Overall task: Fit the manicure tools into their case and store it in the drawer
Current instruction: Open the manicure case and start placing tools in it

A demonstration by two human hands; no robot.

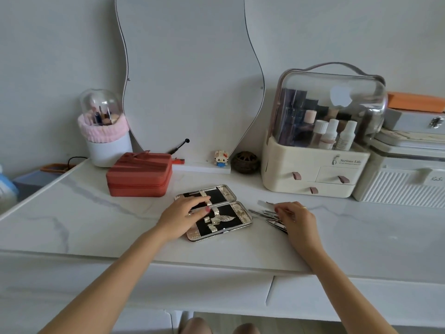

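Your manicure case [218, 213] lies open flat at centre frame on the marble tabletop [96, 225], two halves side by side w/ the hinge between them; its long axis runs from lower left to upper right of the frame, black lining and gold straps facing up. Your left hand [185, 213] rests on the case's left part, fingers straight and spread, pressing across the hinge area, not curled round anything. The loose manicure tools [263, 214] sit in a small pile just right of the case, slim metal pieces mostly pointing toward the upper left, a pale nail file [262, 203] at the top of the pile. Your right hand [297, 216] is on that pile, fingers bent down onto the tools; can't tell if it's actually pinching one. Behind the case, upper left, there's a red zip box [139, 175]; upper right, a cream cosmetics organiser [313, 169] w/ clear dome. Drawer fronts [337, 297] run along the frame's lower edge, closed.
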